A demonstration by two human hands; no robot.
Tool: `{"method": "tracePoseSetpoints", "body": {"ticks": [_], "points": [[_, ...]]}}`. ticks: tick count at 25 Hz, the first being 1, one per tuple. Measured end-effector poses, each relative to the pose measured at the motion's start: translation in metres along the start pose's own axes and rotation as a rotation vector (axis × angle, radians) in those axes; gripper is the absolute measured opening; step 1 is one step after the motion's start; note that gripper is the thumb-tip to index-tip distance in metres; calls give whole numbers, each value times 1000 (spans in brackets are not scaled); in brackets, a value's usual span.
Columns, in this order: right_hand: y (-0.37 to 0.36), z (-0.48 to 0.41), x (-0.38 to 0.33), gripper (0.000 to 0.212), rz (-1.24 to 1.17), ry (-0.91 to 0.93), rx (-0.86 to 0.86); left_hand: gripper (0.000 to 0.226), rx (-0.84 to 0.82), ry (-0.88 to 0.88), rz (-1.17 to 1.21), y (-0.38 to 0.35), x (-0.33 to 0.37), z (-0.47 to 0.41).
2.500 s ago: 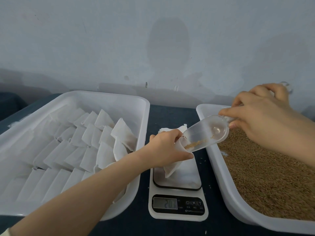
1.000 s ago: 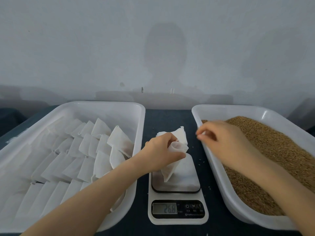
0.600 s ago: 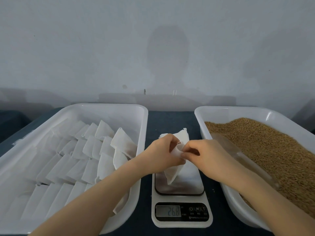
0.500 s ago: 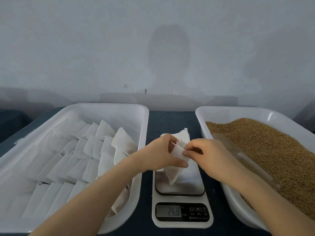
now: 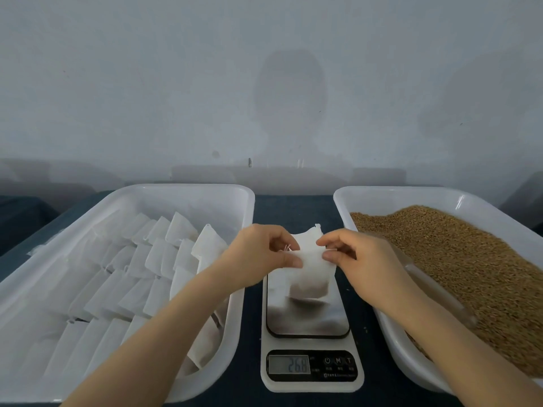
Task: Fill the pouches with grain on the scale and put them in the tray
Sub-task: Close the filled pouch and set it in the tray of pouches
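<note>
Head camera looks down on both hands meeting over the scale [image 5: 312,382]. The left hand [image 5: 261,255] pinches the top left corner of a white pouch [image 5: 313,279] between thumb and forefinger. The right hand [image 5: 360,259] pinches the top right corner the same way, with its other fingers curled in. The pouch hangs between them over the steel platform, bulging at the bottom. I can't tell if it touches the plate. The display [image 5: 289,364] shows 268. Left of the scale sits the tray [image 5: 188,190], with rows of filled pouches [image 5: 158,254] leaning in it. On the right, a second tray [image 5: 382,191] holds a heap of brown grain [image 5: 458,254]. Everything stands on a dark blue table [image 5: 293,207].
</note>
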State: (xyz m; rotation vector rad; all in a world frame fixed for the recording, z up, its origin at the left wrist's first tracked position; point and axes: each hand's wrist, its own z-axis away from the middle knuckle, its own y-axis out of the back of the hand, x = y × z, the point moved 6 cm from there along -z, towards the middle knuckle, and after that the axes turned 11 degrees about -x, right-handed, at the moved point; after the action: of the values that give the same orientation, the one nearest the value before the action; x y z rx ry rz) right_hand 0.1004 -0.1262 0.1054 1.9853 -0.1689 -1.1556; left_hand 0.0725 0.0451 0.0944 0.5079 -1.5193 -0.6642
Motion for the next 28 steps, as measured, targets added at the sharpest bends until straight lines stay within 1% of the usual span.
{"method": "tracePoseSetpoints", "body": {"ticks": [3,5,7,10,13,14,17,18,20,22,25,28], "points": [[4,2,-6,12,38,55,72,14,104,-14,93,8,0,3],[5,3,-11,10,76,103,101,17,128,-24,106,6,4,4],[3,4,-11,8,113,112,84,16,98,-14,97,2,5,4],[-7,2,2,7,136,3,-46,14,-6,41,49,-4,1,3],[-14,2,11,13,142,-81,-127,20,-138,83,-192,-13,1,2],[-15,2,11,16,134,-87,-135,20,-155,92,-225,-14,1,2],[-11,2,9,14,109,-60,-85,4,-92,82,-144,-10,0,2],[-9,2,8,12,106,-51,-67,2,-67,73,-116,-8,0,3],[-10,2,8,12,121,-47,-78,3,-84,81,-107,-10,-3,2],[-12,2,9,12,138,-52,-100,9,-122,103,-118,-14,-5,2],[-11,3,10,10,142,-54,-89,13,-127,111,-81,-13,-5,1],[-12,2,9,10,149,-53,-91,14,-137,110,-99,-13,-6,0]]}}
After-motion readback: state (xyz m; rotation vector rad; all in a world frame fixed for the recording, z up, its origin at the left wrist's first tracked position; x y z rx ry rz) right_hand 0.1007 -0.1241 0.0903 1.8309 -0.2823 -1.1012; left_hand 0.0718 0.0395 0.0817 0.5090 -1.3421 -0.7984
